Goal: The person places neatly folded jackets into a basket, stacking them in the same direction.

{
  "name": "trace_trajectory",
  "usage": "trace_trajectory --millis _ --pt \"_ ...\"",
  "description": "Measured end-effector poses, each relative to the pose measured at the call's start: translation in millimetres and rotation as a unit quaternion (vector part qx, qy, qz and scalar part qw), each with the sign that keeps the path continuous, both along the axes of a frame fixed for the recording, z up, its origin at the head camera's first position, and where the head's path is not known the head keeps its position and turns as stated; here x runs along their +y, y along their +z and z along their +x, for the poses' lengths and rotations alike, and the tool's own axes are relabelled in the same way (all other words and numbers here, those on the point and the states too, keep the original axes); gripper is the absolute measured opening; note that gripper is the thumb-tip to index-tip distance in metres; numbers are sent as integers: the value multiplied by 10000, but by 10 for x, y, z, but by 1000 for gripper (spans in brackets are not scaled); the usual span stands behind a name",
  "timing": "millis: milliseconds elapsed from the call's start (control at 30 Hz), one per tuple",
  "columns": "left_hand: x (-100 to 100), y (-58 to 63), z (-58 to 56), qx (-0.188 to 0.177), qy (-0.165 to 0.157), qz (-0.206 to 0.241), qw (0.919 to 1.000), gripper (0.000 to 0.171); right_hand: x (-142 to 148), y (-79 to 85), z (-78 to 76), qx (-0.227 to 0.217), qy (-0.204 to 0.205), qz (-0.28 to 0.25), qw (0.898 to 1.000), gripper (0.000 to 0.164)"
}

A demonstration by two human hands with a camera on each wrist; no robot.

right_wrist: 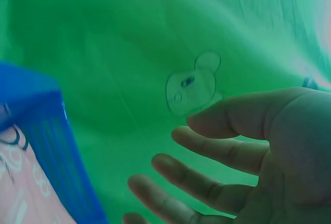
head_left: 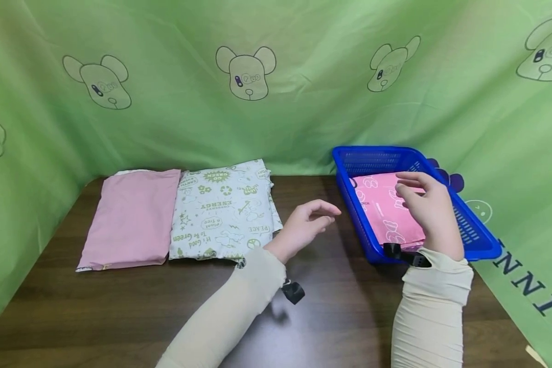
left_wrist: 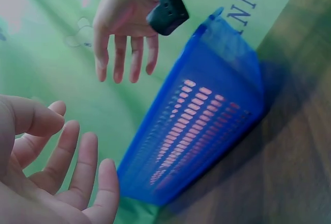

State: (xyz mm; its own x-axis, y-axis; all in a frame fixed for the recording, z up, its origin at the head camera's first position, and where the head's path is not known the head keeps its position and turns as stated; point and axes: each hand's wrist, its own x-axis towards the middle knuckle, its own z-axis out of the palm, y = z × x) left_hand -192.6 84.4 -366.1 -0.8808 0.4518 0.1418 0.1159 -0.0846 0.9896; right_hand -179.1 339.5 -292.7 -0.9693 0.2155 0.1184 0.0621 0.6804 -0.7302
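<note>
My right hand (head_left: 430, 212) hovers over the blue plastic basket (head_left: 356, 225), fingers relaxed and holding nothing. Inside the basket lies a bright pink printed packet (head_left: 382, 209), partly hidden behind that hand. My left hand (head_left: 305, 225) hangs above the table between the basket and a white packet with green print (head_left: 223, 209); its fingers are loosely bent around nothing. In the left wrist view, the basket's slotted side (left_wrist: 191, 125) shows pink through its holes. The right wrist view shows the right hand (right_wrist: 222, 167) with its fingers spread apart, the basket rim (right_wrist: 31, 81) to its left.
Left of the white packet lies a plain pink packet (head_left: 131, 220), with a bit of white showing behind its far edge. More layers peek out under the white packet's right side. A green curtain (head_left: 175, 133) with bear drawings encloses the dark wooden table (head_left: 119, 312).
</note>
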Motion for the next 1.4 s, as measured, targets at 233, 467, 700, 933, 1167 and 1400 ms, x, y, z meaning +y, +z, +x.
trace_trajectory --millis 233,467,700,933,1167,1400 --pt "-274 77 -4 114 250 161 9995 21 -281 -10 -1 813 110 -84 9966 41" --pt "-520 182 13 277 596 598 9960 22 -566 -9 -24 1160 631 -653 9891 34" --pt "-907 216 3 527 1003 600 9917 23 -867 -33 -98 1297 1169 -1216 9771 31" --pt "-1327 202 -55 593 1540 237 9860 25 -1049 -124 -187 1192 1447 -1070 9764 29" --pt "-1704 210 -97 679 1643 -327 9835 30 -1258 -219 -290 852 1609 -1218 9757 31" --pt "-1980 150 -138 669 1844 -836 9770 34 -1433 -315 -381 565 1647 -1234 9770 32"
